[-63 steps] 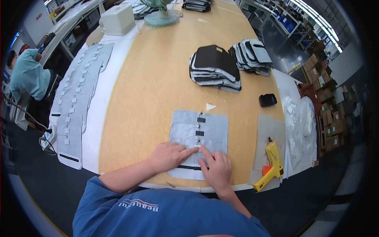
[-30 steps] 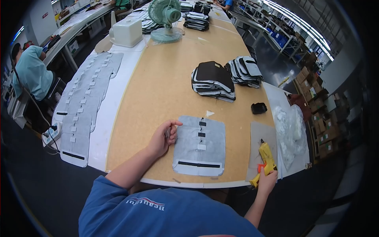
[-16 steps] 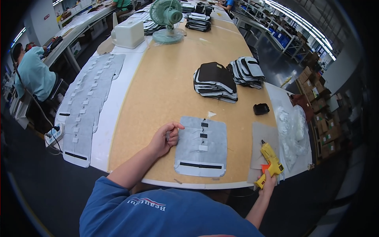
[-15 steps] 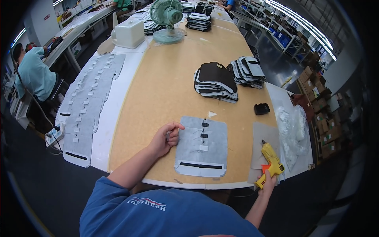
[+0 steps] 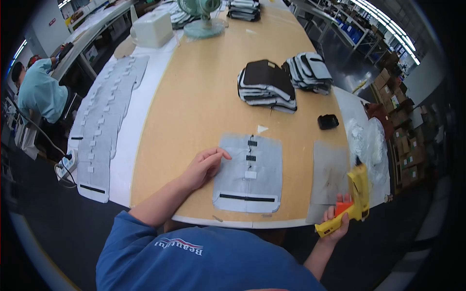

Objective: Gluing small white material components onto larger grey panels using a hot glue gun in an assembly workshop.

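Observation:
My right hand [image 5: 335,224] is wrapped around the handle of a yellow glue gun [image 5: 357,194] with an orange trigger, its dark nozzle tilted up. The gun is raised at the table's right front corner. In front of me a grey fabric panel [image 5: 233,182] lies flat, with dark and white patches down its middle and a black strip on a white band near its front edge. My left hand [image 5: 205,169] rests at the panel's left edge, loosely curled, index finger stretched out over the fabric. I see nothing held in it.
A row of overlapping grey panels [image 5: 101,131] runs along the left. Ahead right are stacked black-and-grey pieces [image 5: 266,87] and a small black tray [image 5: 328,121]. A grey sheet [image 5: 330,165] and clear plastic bags [image 5: 376,150] lie right. A fan [image 5: 204,29] stands far off; a person [image 5: 43,92] sits left.
My right hand has lifted the glue gun off the grey sheet and tilted its nozzle upward. My left hand's fingers have shifted slightly at the panel's edge. The whole view has tipped downward a little.

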`<state>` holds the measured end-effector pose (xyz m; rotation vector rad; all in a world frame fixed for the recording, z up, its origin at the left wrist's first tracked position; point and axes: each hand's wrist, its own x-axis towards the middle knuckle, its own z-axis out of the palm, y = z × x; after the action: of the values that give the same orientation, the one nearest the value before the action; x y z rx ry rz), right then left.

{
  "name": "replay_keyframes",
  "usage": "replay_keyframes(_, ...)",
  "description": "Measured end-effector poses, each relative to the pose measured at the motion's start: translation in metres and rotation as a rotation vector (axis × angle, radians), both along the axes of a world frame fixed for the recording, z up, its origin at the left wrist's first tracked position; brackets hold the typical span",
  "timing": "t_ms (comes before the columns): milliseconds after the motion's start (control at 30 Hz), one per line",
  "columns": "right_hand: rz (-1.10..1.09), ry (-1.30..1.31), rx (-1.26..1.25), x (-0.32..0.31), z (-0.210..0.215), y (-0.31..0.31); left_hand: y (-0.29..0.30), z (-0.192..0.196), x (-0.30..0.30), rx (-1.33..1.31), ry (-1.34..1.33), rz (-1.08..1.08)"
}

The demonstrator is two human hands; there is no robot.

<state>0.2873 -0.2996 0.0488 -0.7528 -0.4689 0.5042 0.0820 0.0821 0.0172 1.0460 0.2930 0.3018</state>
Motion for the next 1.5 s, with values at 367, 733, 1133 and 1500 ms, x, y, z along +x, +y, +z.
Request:
replay_keyframes(367, 0.168, -0.256, -0.533, -0.021, 0.026, 0.103, 0.016, 0.003, 0.031, 1.272, 0.247, 0.106)
replay_keyframes(733, 0.268, -0.177, -0.876, -0.043, 0.038, 0.132, 0.013, -0.012, 0.025, 1.559, 0.218, 0.18)
replay_keyframes(1133, 0.284, -0.153, -0.926, -0.041, 0.033, 0.135, 0.014, -0.012, 0.023, 1.601, 0.129, 0.076)
replay_keyframes(1500, 0.382, -0.13, -0.818, -0.032, 0.029, 0.127, 0.015, -0.01, 0.024, 1.579, 0.146, 0.053)
